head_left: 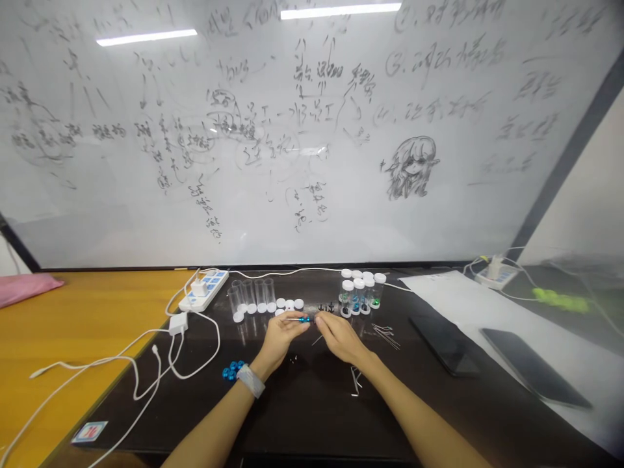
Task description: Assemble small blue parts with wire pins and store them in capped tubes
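While both hands meet low over the dark table, the left hand pinches a small blue piece between thumb and fingers, a thin metal rod reaching back from it toward the palm. The right hand has its fingertips drawn together at the piece's other end; from where I stand, I cannot tell what, if anything, they grasp.

For such fine fingertip work, I'd keep the left pinch steady and let only the right fingers make small, light movements, with the blue piece and rod held in one straight line. Resting the forearms on the table would calm any shake. Staying low seems wise too, since tiny bits lie between the arms and could easily be knocked about. The left wrist is near a cluster of blue knobs, so that elbow should swing gently. Bent metal keys lie beside the right forearm, and thin pins sit farther right.
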The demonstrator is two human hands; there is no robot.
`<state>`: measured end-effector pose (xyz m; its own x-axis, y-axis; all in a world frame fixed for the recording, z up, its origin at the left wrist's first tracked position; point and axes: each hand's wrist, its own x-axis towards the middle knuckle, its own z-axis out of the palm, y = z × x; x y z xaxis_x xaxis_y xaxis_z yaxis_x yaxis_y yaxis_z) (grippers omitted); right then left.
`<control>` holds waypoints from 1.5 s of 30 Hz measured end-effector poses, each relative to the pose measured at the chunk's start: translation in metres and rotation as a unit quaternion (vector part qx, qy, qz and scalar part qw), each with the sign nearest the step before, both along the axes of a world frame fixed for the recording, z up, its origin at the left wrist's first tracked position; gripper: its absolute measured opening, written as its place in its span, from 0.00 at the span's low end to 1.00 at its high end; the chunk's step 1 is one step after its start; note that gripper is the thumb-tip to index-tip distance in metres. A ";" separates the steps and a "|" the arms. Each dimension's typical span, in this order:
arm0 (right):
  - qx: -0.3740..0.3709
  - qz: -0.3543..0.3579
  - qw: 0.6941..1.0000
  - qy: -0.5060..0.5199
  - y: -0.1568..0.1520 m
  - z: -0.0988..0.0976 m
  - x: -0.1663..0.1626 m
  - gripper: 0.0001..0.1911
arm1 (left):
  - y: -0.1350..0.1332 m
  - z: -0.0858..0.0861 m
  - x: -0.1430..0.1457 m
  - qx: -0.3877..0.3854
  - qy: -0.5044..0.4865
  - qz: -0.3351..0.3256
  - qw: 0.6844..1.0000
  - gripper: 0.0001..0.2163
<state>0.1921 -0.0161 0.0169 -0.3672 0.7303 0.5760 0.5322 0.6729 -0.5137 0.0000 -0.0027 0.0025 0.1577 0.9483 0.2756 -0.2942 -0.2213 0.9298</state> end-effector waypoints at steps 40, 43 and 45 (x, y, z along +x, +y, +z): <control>0.037 -0.025 0.998 -0.045 0.002 -0.003 0.003 0.14 | -0.003 0.004 0.001 0.003 -0.010 0.000 1.000 0.14; 0.052 -0.022 0.997 -0.057 0.004 -0.005 0.002 0.13 | -0.003 0.005 0.001 -0.003 -0.008 -0.003 1.000 0.14; 0.048 -0.031 0.997 -0.051 0.004 -0.005 0.002 0.14 | -0.003 0.005 0.001 -0.005 -0.011 -0.001 1.000 0.14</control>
